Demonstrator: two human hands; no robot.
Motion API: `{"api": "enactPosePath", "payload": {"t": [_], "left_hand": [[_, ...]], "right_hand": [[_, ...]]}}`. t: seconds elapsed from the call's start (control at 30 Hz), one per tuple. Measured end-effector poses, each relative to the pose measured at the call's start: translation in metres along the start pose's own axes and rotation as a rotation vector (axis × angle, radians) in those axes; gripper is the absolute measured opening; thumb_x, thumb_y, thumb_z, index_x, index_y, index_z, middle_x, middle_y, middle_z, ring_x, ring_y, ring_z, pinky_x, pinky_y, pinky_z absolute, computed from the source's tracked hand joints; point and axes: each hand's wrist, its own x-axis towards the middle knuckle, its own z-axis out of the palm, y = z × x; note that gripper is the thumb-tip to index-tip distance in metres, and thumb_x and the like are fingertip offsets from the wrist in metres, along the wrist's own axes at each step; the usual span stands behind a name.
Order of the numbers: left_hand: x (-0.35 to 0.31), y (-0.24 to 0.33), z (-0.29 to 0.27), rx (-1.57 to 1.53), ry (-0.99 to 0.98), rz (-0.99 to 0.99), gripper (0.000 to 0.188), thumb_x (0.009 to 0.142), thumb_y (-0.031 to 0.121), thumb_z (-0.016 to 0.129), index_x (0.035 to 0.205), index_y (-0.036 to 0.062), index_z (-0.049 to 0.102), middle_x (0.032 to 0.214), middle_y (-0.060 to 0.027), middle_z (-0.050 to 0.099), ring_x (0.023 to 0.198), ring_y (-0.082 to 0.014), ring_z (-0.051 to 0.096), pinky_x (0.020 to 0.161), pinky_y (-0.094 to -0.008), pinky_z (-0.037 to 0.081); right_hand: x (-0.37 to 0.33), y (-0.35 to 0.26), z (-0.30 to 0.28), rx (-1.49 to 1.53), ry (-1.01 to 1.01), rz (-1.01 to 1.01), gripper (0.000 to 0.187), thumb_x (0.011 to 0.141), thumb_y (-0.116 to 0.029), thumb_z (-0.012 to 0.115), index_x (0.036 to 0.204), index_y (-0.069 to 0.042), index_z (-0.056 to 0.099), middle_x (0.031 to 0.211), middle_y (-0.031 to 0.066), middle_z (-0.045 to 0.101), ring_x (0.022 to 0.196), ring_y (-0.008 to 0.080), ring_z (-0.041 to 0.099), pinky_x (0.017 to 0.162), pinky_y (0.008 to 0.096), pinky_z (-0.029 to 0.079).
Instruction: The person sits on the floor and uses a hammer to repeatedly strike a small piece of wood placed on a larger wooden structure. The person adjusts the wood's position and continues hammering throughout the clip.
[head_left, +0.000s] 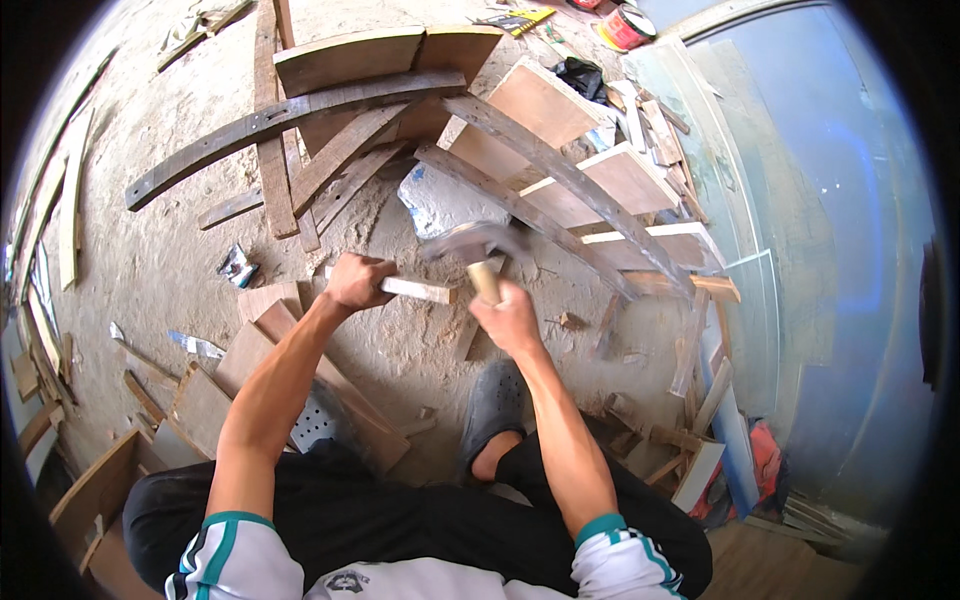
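Note:
My left hand (pixel 358 282) is closed round a short strip of wood (pixel 420 291), pale on top, which sticks out to the right. My right hand (pixel 507 318) grips a hammer by its light wooden handle (pixel 486 282). The dark, curved hammer head (pixel 474 241) is smeared by motion, just above and right of the strip's free end. Beyond the hammer lies a whitish-grey block (pixel 448 203) on the dusty floor. A piece of wood (pixel 466 340) lies below the strip's end, partly hidden by my right hand.
A plank frame with dark nailed rails (pixel 300 110) lies ahead, its boards (pixel 603 188) spreading right. Blue sheeting (pixel 850 230) covers the right wall. Loose boards (pixel 330 375) lie near my grey clogs (pixel 493 405). A handsaw (pixel 517 20) and a red can (pixel 626 28) are far off.

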Motion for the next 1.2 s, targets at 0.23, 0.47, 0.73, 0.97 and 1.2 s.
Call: {"api": "enactPosePath", "payload": {"t": [0.23, 0.47, 0.73, 0.97, 1.2], "left_hand": [[-0.005, -0.017, -0.002, 0.064, 0.035, -0.087, 0.014, 0.073, 0.027, 0.071, 0.073, 0.0146, 0.064, 0.058, -0.0065, 0.06, 0.051, -0.03, 0.061, 0.048, -0.0413, 0.049], [-0.012, -0.016, 0.001, 0.062, -0.046, -0.117, 0.016, 0.073, 0.029, 0.071, 0.073, 0.0149, 0.063, 0.059, -0.0068, 0.061, 0.053, -0.0299, 0.062, 0.05, -0.041, 0.05], [-0.012, -0.02, 0.003, 0.042, -0.084, -0.122, 0.016, 0.071, 0.026, 0.073, 0.071, 0.0139, 0.062, 0.059, -0.0078, 0.061, 0.053, -0.0306, 0.061, 0.051, -0.0411, 0.05], [0.006, -0.007, -0.001, -0.056, -0.017, -0.01, 0.016, 0.071, 0.026, 0.072, 0.071, 0.0142, 0.061, 0.06, -0.0074, 0.062, 0.054, -0.029, 0.062, 0.05, -0.0408, 0.049], [-0.018, -0.022, -0.005, 0.069, -0.152, -0.126, 0.017, 0.073, 0.028, 0.072, 0.073, 0.0141, 0.062, 0.062, -0.0083, 0.063, 0.054, -0.0306, 0.063, 0.052, -0.0418, 0.051]], "right_hand": [[-0.008, 0.0, -0.015, 0.552, 0.205, 0.125, 0.012, 0.082, -0.015, 0.064, 0.078, -0.005, 0.057, 0.061, 0.0029, 0.057, 0.048, 0.01, 0.055, 0.041, 0.0263, 0.045], [-0.009, 0.016, -0.009, 0.304, 0.134, 0.166, 0.02, 0.079, -0.021, 0.066, 0.085, -0.002, 0.062, 0.065, 0.0036, 0.06, 0.059, 0.0149, 0.058, 0.057, 0.0318, 0.049], [-0.004, 0.03, -0.01, -0.032, 0.082, -0.033, 0.022, 0.079, -0.019, 0.065, 0.087, 0.002, 0.061, 0.063, 0.0134, 0.059, 0.06, 0.0198, 0.061, 0.057, 0.0367, 0.049], [-0.01, 0.009, -0.007, 0.021, -0.114, 0.184, 0.017, 0.08, -0.017, 0.064, 0.084, -0.002, 0.061, 0.063, 0.0067, 0.061, 0.056, 0.0174, 0.059, 0.051, 0.0345, 0.047], [-0.001, 0.01, -0.019, 0.384, 0.145, 0.23, 0.017, 0.081, -0.017, 0.064, 0.078, -0.001, 0.058, 0.062, 0.0033, 0.057, 0.05, 0.0121, 0.053, 0.045, 0.0308, 0.042]]}}
